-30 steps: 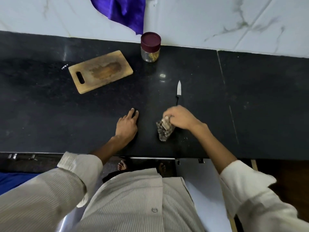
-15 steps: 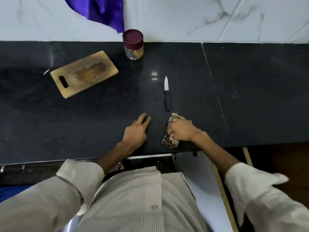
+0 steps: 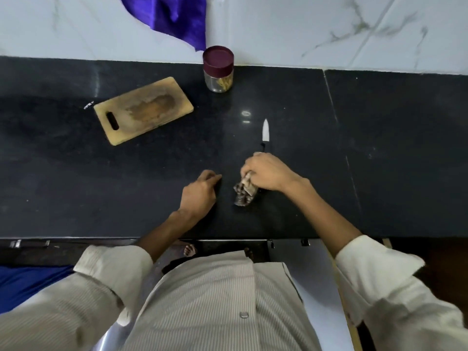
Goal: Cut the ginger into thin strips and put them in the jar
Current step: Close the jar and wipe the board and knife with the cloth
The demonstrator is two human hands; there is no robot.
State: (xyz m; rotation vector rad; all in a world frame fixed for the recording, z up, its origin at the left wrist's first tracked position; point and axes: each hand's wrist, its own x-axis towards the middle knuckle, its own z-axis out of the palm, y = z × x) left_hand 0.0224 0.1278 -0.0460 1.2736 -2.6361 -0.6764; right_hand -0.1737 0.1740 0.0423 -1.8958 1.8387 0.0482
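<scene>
- Ginger strips [image 3: 222,83] lie inside one jar [image 3: 218,69] with a closed maroon lid, standing at the back of the counter [image 3: 379,148].
- Right hand [image 3: 268,173] has its fingers curled around one crumpled cloth [image 3: 244,195] and presses it on the counter.
- Left hand [image 3: 200,192] rests on the counter with fingers loosely bent, holding nothing.
- One knife [image 3: 265,133] lies just beyond the right hand.
- One wooden cutting board [image 3: 143,110] lies to the left of the jar.

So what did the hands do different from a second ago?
The right hand still grips the checked cloth and has rubbed it to and fro near the knife. The left hand, flat before, now has its fingers curled in on the counter. The board, knife and jar stayed put.
</scene>
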